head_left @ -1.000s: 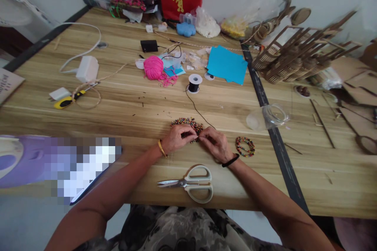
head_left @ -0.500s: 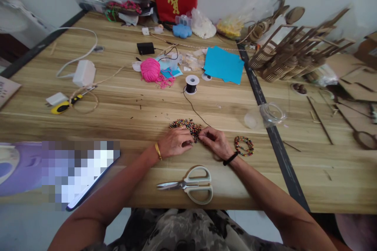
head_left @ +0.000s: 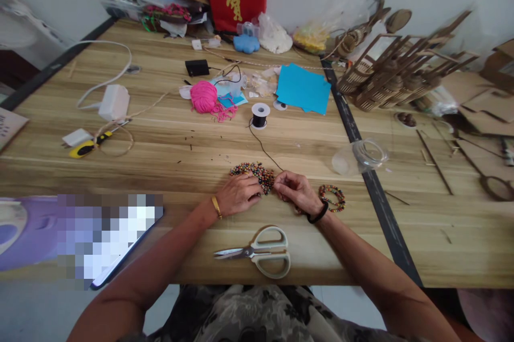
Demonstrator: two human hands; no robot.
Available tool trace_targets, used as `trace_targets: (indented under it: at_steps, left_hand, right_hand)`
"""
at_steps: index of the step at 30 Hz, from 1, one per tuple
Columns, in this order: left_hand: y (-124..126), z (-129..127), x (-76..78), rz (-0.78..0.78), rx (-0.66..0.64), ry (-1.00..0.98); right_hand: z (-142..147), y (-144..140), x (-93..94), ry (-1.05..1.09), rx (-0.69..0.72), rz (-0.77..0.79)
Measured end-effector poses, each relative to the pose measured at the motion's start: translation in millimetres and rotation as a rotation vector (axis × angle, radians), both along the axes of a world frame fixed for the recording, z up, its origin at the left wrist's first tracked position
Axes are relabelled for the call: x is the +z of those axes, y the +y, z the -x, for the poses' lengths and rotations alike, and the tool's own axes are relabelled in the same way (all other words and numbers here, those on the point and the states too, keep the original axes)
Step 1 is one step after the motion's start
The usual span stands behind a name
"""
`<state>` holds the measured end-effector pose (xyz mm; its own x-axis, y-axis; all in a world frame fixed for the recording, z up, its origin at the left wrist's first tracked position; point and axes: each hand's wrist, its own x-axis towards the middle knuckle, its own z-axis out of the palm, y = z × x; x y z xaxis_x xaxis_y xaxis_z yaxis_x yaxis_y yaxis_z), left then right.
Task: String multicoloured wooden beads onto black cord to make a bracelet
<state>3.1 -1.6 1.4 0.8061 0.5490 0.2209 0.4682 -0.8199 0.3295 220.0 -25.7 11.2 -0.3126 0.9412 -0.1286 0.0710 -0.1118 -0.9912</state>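
Note:
A pile of small multicoloured beads (head_left: 257,171) lies on the wooden table in front of me. My left hand (head_left: 240,192) rests at the pile's near left side, fingers curled and close together; whatever is between the fingertips is hidden. Right of the pile, my right hand (head_left: 297,190) is closed in a pinch on a thin black cord (head_left: 267,153). The cord runs back to an upright white spool (head_left: 260,115) wound with black. Some beads show beneath the right hand. A coiled beaded bracelet (head_left: 332,198) lies just right of the right wrist.
Scissors (head_left: 257,252) with pale handles lie near the table's front edge. A phone (head_left: 128,243) is at left. Farther back are pink yarn (head_left: 204,97) and blue sheets (head_left: 304,88). A clear roll (head_left: 370,154) sits at right, before brown wooden models (head_left: 401,77).
My right hand has shifted slightly right, away from the bead pile, still pinching. The left hand stays by the beads, its fingers drawn a little closer together.

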Motion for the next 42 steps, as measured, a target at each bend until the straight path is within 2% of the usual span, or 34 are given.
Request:
trace_targets:
  at_steps: [10, 24, 42]
  left_hand:
    - [1, -1, -3.8, -0.010, -0.005, -0.008]
    - [0, 0, -2.4, -0.027, 0.010, 0.010]
    - [1, 3, -2.0, -0.086, 0.012, 0.047]
  right_hand:
    - [4, 0, -2.7, -0.004, 0.009, 0.011]
    - [-1, 3, -4.5, -0.016, -0.046, 0.018]
    - [2, -1, -11.4, -0.025, -0.014, -0.023]
